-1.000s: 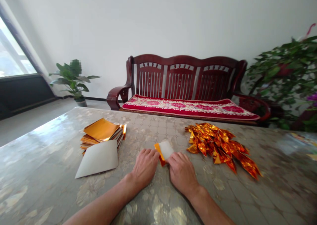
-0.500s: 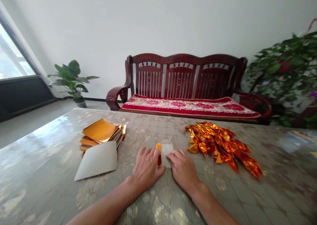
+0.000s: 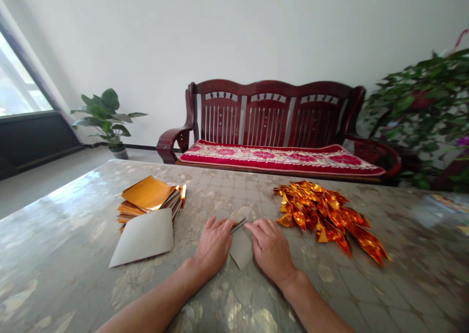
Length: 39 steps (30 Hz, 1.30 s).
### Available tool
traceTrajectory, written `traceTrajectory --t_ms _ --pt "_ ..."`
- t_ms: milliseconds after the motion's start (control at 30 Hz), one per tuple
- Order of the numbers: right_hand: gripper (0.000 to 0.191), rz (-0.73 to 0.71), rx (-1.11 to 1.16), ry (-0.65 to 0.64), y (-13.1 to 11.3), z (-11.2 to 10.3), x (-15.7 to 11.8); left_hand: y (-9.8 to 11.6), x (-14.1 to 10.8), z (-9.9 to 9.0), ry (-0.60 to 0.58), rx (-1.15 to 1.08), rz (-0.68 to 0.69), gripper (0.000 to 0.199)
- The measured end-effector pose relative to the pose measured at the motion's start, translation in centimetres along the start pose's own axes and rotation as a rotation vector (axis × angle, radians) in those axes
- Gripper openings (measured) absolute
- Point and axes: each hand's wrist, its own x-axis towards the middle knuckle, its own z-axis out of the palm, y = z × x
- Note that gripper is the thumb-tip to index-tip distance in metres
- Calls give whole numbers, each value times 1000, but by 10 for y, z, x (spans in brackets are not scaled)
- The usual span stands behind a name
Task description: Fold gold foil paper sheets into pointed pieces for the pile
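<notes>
Between my hands a small folded paper (image 3: 242, 249) lies on the table, its pale grey side up and one corner pointing toward me. My left hand (image 3: 215, 242) pinches its upper left edge, where a thin fold stands up. The fingertips of my right hand (image 3: 270, 245) are closed on the upper right corner of the same paper. To the left sits a stack of orange-gold foil sheets (image 3: 148, 193), with one sheet grey side up (image 3: 146, 237) leaning over its front. On the right lies a heap of shiny folded orange foil pieces (image 3: 326, 210).
The patterned table (image 3: 205, 176) spans the foreground. A clear plastic bag (image 3: 439, 210) lies at its right end. Behind stand a dark red wooden bench (image 3: 266, 120) and a potted plant (image 3: 110, 115); more foliage (image 3: 425, 98) is at the right.
The small paper has been turned and its folds have shifted: the orange strip no longer shows, and a grey corner now points toward me. Both hands have stayed nearly in place.
</notes>
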Motion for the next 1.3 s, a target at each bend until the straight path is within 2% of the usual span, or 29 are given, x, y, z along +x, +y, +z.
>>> traceTrajectory --t_ms 267,467,633,700,800,900,1067,1300 --pt "36 -2 -15 30 2 3 3 -4 1 1 -23 -48 12 41" --pt "25 -37 -14 -11 1 3 3 -5 3 5 -35 -44 34 46" --pt "18 -66 -27 -25 1 4 3 -6 1 -7 90 65 49 48" --pt "16 -81 -53 -36 0 4 3 -4 -1 -14 116 105 72 39" --pt "14 -79 -90 -68 -2 4 3 0 -6 -19 55 122 197 15" --pt "13 -70 -114 -83 -2 3 3 5 -11 -15 2 143 277 18" --pt "12 -44 -122 -105 -3 0 2 14 -13 -8 -73 238 258 18" --pt "10 -23 -102 -137 -5 -6 2 29 -14 -9 -141 307 187 13"
